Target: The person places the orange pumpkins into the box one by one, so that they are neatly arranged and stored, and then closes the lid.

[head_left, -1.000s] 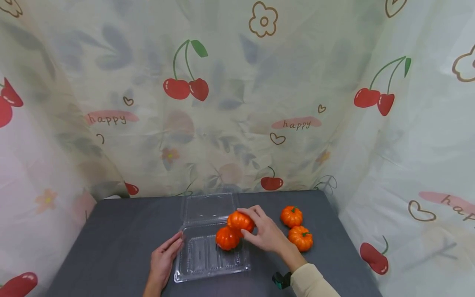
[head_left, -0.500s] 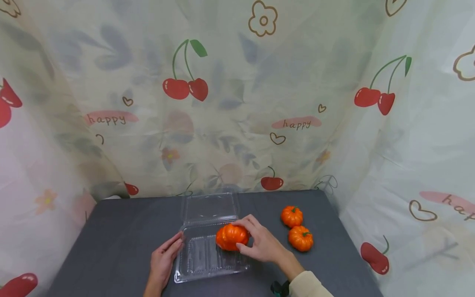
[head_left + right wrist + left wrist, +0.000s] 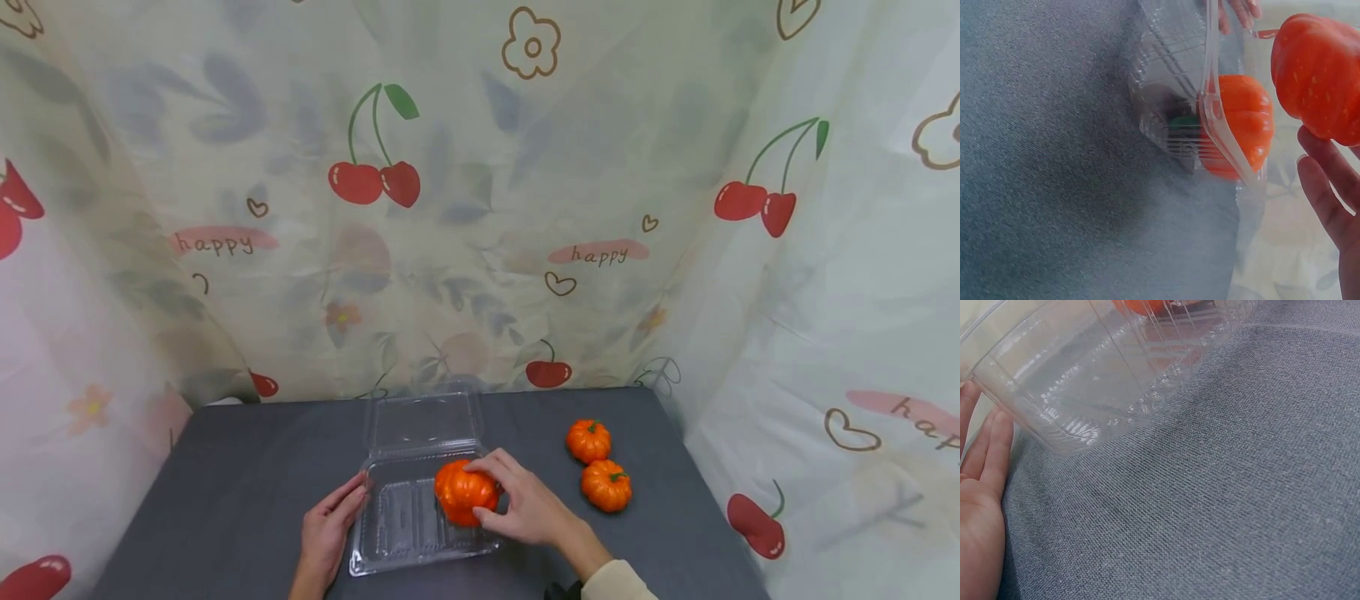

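My right hand (image 3: pixel 528 507) grips an orange toy pumpkin (image 3: pixel 480 498) by its side, above the right half of a clear plastic clamshell box (image 3: pixel 401 554). Behind it in the head view, mostly hidden, a second pumpkin (image 3: pixel 450 477) sits inside the box. The right wrist view shows them apart: the held pumpkin (image 3: pixel 1316 75) is outside the box, over its rim, and the other pumpkin (image 3: pixel 1247 125) is within its walls. With straight fingers (image 3: pixel 997 447), my left hand (image 3: pixel 327 527) touches the box's left edge.
Two more pumpkins, one (image 3: pixel 588 441) behind the other (image 3: pixel 607 486), lie to the right on the dark grey tabletop (image 3: pixel 247 492). The box's clear lid (image 3: pixel 423 419) is folded back. A printed curtain (image 3: pixel 450 317) encloses the table's back and sides. Something dark (image 3: pixel 562 591) is near the right sleeve.
My right hand has carried the held pumpkin leftward and toward the front, so it now covers most of the pumpkin in the box. The left hand stays at the box's edge.
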A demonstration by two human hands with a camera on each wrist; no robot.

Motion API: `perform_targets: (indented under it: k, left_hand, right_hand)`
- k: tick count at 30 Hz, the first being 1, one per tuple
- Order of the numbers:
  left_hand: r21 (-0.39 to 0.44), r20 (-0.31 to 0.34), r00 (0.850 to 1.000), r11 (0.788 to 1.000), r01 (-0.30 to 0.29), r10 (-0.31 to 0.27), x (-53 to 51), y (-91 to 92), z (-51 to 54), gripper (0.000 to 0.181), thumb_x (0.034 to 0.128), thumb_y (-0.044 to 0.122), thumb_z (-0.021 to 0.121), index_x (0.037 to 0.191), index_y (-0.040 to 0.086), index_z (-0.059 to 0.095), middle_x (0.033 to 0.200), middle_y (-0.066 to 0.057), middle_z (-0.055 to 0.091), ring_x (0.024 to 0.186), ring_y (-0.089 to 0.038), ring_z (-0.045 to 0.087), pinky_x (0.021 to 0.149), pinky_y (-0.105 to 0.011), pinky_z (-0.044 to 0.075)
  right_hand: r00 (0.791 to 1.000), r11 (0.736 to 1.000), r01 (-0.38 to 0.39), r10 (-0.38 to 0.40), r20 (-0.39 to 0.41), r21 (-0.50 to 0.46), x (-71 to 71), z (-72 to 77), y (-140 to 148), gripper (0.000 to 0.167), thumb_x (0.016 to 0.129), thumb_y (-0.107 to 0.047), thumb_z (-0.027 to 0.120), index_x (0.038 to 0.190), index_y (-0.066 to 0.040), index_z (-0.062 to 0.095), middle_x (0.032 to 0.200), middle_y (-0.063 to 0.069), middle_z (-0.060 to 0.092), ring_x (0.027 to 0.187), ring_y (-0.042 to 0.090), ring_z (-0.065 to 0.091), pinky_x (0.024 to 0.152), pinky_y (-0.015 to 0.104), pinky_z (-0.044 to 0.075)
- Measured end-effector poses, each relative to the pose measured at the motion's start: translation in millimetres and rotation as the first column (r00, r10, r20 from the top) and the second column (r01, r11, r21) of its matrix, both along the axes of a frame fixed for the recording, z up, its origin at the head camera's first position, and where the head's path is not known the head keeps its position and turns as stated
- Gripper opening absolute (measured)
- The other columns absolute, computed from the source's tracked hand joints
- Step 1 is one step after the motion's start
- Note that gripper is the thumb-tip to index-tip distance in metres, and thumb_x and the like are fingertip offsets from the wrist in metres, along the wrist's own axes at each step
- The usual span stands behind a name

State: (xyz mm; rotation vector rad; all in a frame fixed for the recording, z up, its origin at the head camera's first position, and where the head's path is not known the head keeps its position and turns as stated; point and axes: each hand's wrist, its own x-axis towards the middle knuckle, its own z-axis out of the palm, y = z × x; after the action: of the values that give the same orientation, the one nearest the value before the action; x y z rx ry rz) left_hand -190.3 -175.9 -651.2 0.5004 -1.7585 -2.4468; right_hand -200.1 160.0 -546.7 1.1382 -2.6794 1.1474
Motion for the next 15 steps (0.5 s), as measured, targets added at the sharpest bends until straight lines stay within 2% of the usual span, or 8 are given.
perform_targets:
  k: [7,15]
  left_hand:
    - [0.002,0.005,1.0,1.0,-0.001,0.001,-0.2,-0.5,0.3,0.061,0.0868,0.014,0.081,0.139,-0.008,0.056,0.105,0.015,0.078,0.104,-0.002,0.073,0.093,-0.022,0.061]
    - [0.009,-0.017,1.0,1.0,0.004,-0.004,0.5,-1.4,-3.5,0.058,0.088,0.012,0.08,0.137,-0.009,0.057,0.107,0.014,0.078,0.105,-0.003,0.073,0.094,-0.023,0.061]
  right_hand:
    - [0.999,1.0,-0.003,0.003,0.044,-0.006,2.9,-4.6,0,0.048,0.095,-0.035,0.069,0.139,-0.036,0.052,0.122,-0.007,0.055,0.096,0.006,0.06,0.081,0.026,0.06]
    - [0.999,1.0,0.015,-0.016,0.035,0.014,6.2,-13.5,-1,0.048,0.096,-0.04,0.068,0.142,-0.036,0.053,0.122,-0.007,0.056,0.096,0.006,0.059,0.08,0.027,0.06]
